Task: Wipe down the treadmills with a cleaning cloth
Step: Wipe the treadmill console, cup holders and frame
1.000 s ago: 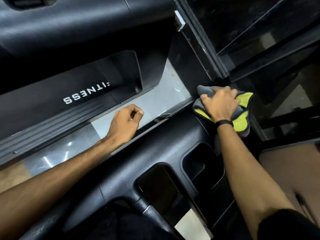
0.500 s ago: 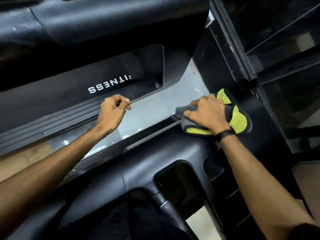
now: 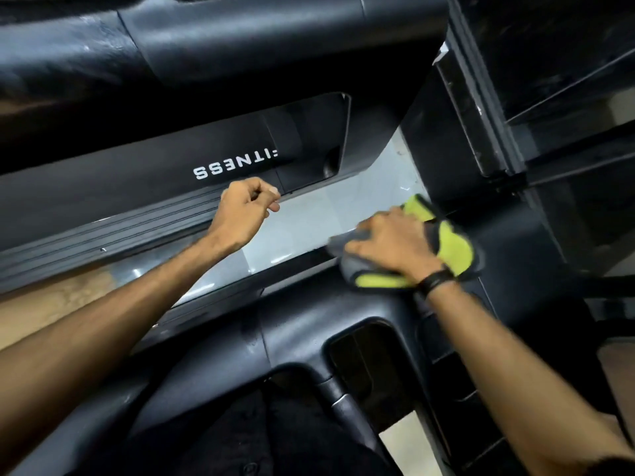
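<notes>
One line of white lettering (image 3: pixel 236 163) catches the eye just left of centre, printed on the dark side panel of the far treadmill (image 3: pixel 137 187): it reads upside down and cut short, "ITNESS" with a fragment of a letter before it, the rest not readable. That panel and its ribbed rail run as a long band from the lower left up toward the centre right.

Down in the lower half sits the near treadmill console (image 3: pixel 302 324), black moulded plastic with a rounded recess; its lower edge is cut off by the frame and much of it is lost in shadow. Between the two machines a strip of pale glossy floor (image 3: pixel 302 228) shows.

Right of centre, the right hand (image 3: pixel 391 245) lies palm down on the cleaning cloth (image 3: pixel 453 249), fingers spread and bent over it, pressing it onto the console's upper edge. The cloth is grey with yellow-green panels, bunched, its long axis slanting from lower left to upper right; the hand hides its middle and the picture there is blurred. A black wristband (image 3: pixel 436 280) circles that wrist.

The left hand (image 3: pixel 240 214) hovers at centre before the ribbed rail, fingers curled into a loose fist, holding nothing visible; whether it touches the rail cannot be told.
</notes>
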`<state>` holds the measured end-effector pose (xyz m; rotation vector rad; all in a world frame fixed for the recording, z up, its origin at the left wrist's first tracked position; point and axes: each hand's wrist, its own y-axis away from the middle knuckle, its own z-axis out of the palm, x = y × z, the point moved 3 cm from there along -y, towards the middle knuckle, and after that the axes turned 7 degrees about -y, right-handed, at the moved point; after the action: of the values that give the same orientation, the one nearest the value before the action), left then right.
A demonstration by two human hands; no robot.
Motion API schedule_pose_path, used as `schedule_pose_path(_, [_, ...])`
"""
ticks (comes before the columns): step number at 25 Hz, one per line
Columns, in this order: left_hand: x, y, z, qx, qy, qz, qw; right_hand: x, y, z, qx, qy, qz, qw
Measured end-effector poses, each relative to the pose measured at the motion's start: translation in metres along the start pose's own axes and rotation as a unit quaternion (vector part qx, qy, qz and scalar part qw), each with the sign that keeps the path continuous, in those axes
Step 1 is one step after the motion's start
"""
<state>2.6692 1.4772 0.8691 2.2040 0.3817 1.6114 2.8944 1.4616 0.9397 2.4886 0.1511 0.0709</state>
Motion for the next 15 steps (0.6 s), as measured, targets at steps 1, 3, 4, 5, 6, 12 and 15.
schedule_pose_path(1, [-0.002, 0.003, -0.001, 0.006, -0.003, -0.003, 1.0, 0.025, -0.016, -0.008, -0.021, 0.028, 0.064, 0.997])
schedule_pose_path(3, [-0.005, 0.01, 0.003, 0.003, -0.015, -0.007, 1.0, 0.018, -0.039, -0.002, -0.06, 0.055, 0.093, 0.992])
schedule_pose_path(4, [-0.003, 0.014, 0.007, -0.006, -0.019, -0.006, 1.0, -0.011, -0.044, 0.011, -0.069, 0.062, 0.061, 0.994])
schedule_pose_path(5, [-0.001, 0.016, 0.012, -0.016, -0.022, -0.004, 1.0, -0.049, -0.041, 0.027, -0.074, 0.053, 0.011, 0.996])
schedule_pose_path(6, [0.002, 0.017, 0.016, -0.026, -0.023, -0.001, 0.999, -0.09, -0.029, 0.042, -0.055, 0.025, -0.056, 0.997])
schedule_pose_path(12, [0.008, 0.012, 0.01, -0.012, -0.025, 0.012, 1.0, -0.031, 0.029, 0.018, 0.081, 0.002, -0.084, 0.993])
schedule_pose_path(15, [0.006, 0.016, 0.018, -0.015, -0.041, 0.01, 0.999, 0.05, 0.004, -0.012, 0.113, 0.057, 0.108, 0.986])
